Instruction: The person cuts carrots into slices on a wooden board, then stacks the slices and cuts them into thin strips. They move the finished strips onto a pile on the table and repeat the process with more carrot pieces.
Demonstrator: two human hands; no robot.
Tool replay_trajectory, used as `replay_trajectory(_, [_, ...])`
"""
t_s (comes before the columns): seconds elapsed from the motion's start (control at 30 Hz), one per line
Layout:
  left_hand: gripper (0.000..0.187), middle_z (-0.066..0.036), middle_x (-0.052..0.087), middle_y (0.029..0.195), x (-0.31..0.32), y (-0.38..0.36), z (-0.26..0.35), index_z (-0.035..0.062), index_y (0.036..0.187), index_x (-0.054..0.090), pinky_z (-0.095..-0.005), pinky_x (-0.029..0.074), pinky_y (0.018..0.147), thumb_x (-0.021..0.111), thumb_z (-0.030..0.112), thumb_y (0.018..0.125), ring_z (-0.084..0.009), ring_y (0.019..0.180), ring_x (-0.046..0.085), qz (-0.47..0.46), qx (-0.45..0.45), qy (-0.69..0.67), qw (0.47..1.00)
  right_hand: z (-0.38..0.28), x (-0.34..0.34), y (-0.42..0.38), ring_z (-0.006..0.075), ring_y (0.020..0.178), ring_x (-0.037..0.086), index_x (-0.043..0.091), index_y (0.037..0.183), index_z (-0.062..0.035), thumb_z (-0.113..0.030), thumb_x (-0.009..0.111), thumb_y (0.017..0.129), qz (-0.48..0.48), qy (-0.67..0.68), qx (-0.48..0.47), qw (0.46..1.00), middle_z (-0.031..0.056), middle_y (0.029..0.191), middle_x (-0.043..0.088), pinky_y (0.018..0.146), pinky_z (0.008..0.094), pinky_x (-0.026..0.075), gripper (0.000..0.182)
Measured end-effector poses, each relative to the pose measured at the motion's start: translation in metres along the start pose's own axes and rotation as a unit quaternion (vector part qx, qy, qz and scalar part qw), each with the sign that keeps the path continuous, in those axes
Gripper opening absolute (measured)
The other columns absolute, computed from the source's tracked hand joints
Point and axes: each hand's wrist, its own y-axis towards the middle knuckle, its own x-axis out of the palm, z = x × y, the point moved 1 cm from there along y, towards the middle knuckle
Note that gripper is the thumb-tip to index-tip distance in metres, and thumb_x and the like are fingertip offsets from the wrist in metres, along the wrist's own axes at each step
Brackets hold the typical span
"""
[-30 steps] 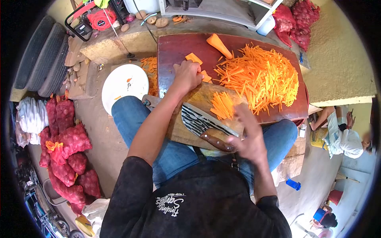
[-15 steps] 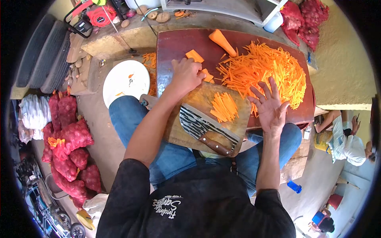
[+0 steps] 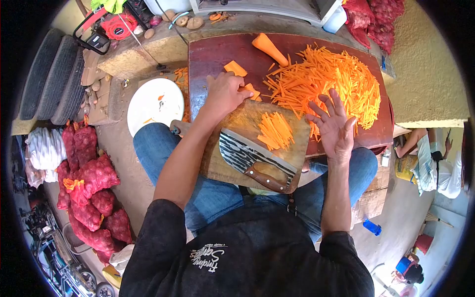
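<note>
My left hand [image 3: 225, 94] is at the upper left corner of the cutting board, its fingers curled against a piece of carrot [image 3: 253, 92]. Another cut carrot piece [image 3: 235, 68] lies just beyond it on the red table [image 3: 217, 49]. My right hand [image 3: 336, 126], palm up with fingers spread, holds nothing beside the big heap of carrot sticks [image 3: 341, 81]. Between my hands, a small bunch of sticks [image 3: 275, 130] rests on the wooden board [image 3: 242, 116]. A patterned cleaver [image 3: 252, 156] with a brown handle lies flat nearer my body. One whole carrot [image 3: 269, 48] sits at the far edge.
A white round lid or plate [image 3: 155, 106] is left of the table. Red net sacks [image 3: 94, 173] and stacked tires [image 3: 52, 79] stand farther left. Two other people are at the right, one [image 3: 425, 158] seated near the wall.
The view has shifted slightly, so the table and board appear a little further left. Both hands keep nearly the same poses; the cleaver and carrots have not visibly moved on their surfaces.
</note>
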Motion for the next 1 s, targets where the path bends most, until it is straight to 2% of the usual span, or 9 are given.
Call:
replay_trajectory(0.2, [0.034,-0.011,0.077,0.097,0.0045,0.0007,-0.0016,0.0071,0.092,0.082,-0.0558,0.042,0.093,0.095,0.037,0.086,-0.0345,0.103,0.072,0.008,0.008,-0.006,1.0,0.0013,-0.0008,-0.0018,0.0449,0.15,0.051,0.027,0.18,-0.0059,-0.083,0.062,0.101,-0.003,-0.003,-0.002,1.0,0.018,0.169,0.043,0.118,0.0572,0.051,0.116])
replay_trajectory(0.47, [0.033,-0.01,0.076,0.096,0.0028,-0.0021,0.0009,0.0075,0.094,0.08,-0.0541,0.041,0.097,0.092,0.038,0.09,-0.0332,0.105,0.071,0.009,0.027,0.003,1.0,0.0004,0.0013,-0.0033,0.0429,0.15,0.052,0.027,0.18,-0.0065,-0.081,0.064,0.102,0.001,-0.011,-0.002,1.0,0.0178,0.169,0.044,0.119,0.0562,0.05,0.114])
replay_trajectory(0.57, [0.033,-0.01,0.076,0.098,0.0016,-0.0021,0.0024,0.0072,0.095,0.08,-0.054,0.041,0.097,0.091,0.038,0.091,-0.0331,0.106,0.071,0.004,0.026,0.007,1.0,0.0,0.0024,-0.0028,0.0448,0.15,0.053,0.026,0.179,-0.0027,-0.082,0.064,0.101,0.006,-0.025,-0.005,1.0,0.0214,0.168,0.042,0.119,0.0561,0.051,0.117])
replay_trajectory(0.67, [0.033,-0.01,0.076,0.099,0.0004,-0.0018,0.0028,0.007,0.096,0.081,-0.0542,0.041,0.097,0.09,0.038,0.092,-0.0332,0.107,0.071,-0.005,0.022,0.007,1.0,0.0006,0.0026,-0.0033,0.0445,0.15,0.053,0.026,0.179,-0.0027,-0.082,0.064,0.101,0.005,-0.038,-0.008,0.999,0.0212,0.167,0.041,0.119,0.0557,0.051,0.117])
replay_trajectory(0.77, [0.032,-0.011,0.076,0.1,-0.0003,-0.0025,0.0034,0.0069,0.099,0.082,-0.0544,0.041,0.097,0.09,0.037,0.092,-0.0335,0.108,0.071,-0.006,0.024,0.001,1.0,0.0029,-0.0021,-0.0043,0.0424,0.15,0.053,0.028,0.18,-0.0069,-0.075,0.066,0.105,-0.016,-0.025,-0.01,1.0,0.0182,0.17,0.042,0.119,0.0553,0.05,0.108])
replay_trajectory(1.0, [0.03,-0.011,0.076,0.099,-0.0003,-0.002,0.0036,0.007,0.101,0.084,-0.055,0.041,0.097,0.089,0.036,0.093,-0.0339,0.108,0.071,-0.012,0.026,0.006,1.0,0.0022,0.0007,-0.0061,0.0424,0.146,0.058,0.03,0.179,-0.0064,-0.072,0.068,0.105,-0.005,-0.027,-0.005,1.0,0.018,0.17,0.042,0.115,0.0544,0.053,0.106])
